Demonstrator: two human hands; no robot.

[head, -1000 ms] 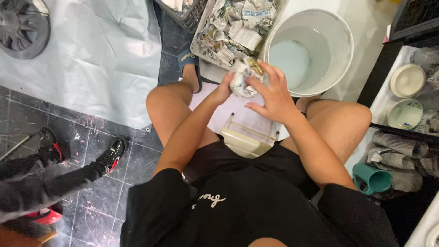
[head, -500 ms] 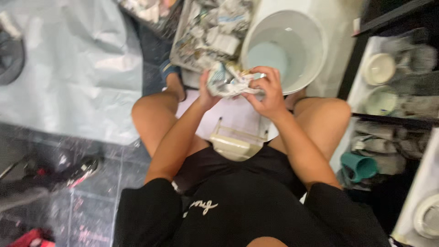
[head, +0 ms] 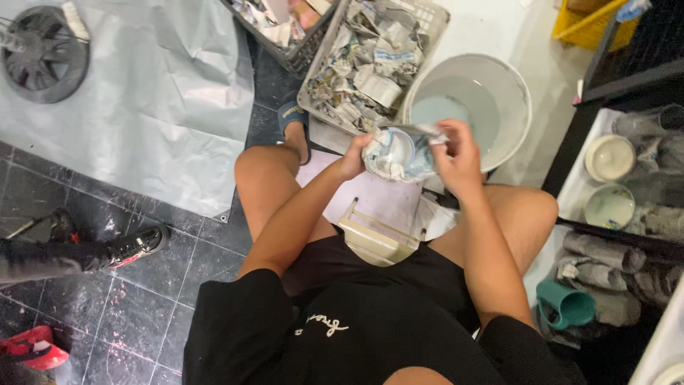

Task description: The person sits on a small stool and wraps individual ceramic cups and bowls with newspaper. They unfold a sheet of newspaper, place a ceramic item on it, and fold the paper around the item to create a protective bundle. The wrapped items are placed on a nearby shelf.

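I sit on a low cream stool, knees apart. Both hands hold a round bowl-like item half wrapped in crumpled newspaper above my lap. My left hand grips its left side. My right hand pinches the paper at its right edge, fingers raised. The item's pale rim shows through the paper. A white sheet lies on the floor under it.
A grey basket of newspaper-wrapped items and a white bucket stand in front. Shelves at right hold bowls, wrapped bundles and a teal cup. A grey tarp with a fan part lies left; another person's black shoe is nearby.
The wrapped item has turned in my hands and the paper has opened at the right, showing more of the rim. The camera view has shifted.
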